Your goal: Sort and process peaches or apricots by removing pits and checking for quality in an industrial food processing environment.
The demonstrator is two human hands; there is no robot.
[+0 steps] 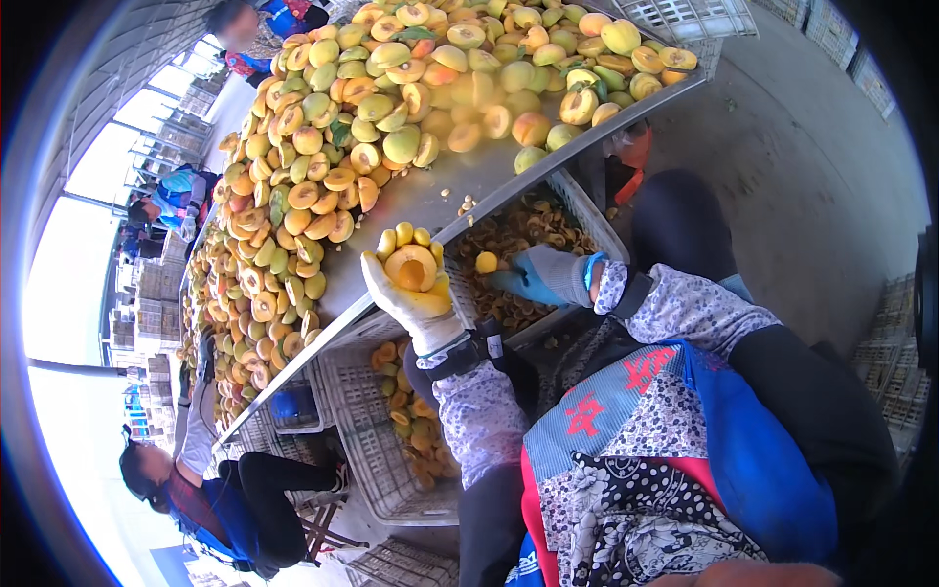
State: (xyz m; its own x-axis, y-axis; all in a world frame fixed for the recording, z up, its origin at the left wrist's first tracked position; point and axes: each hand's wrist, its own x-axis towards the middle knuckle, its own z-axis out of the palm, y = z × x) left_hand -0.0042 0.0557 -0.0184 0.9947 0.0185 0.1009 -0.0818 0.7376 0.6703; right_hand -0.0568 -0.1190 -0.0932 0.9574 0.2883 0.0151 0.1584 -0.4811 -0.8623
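Note:
My left hand (414, 282), in a white and yellow glove, holds a halved yellow fruit (409, 268), like an apricot or peach, with its cut hollow facing up, just off the metal table edge. My right hand (546, 275), in a grey glove with blue coating, is over a crate of pits and scraps (513, 227). A small round yellow thing (486, 262) shows at its fingertips; whether the fingers grip it I cannot tell. Halved and whole fruit (381, 110) lie heaped on the metal-topped table (469, 165), with a few loose seeds (466, 202) near its edge.
A plastic crate with fruit halves (374, 455) stands below the table, left of my knees. Another crate (400, 565) is on the floor behind it. Co-workers sit along the table's far side and end, one (213, 499) at lower left. Stacked crates (891, 352) stand at the right.

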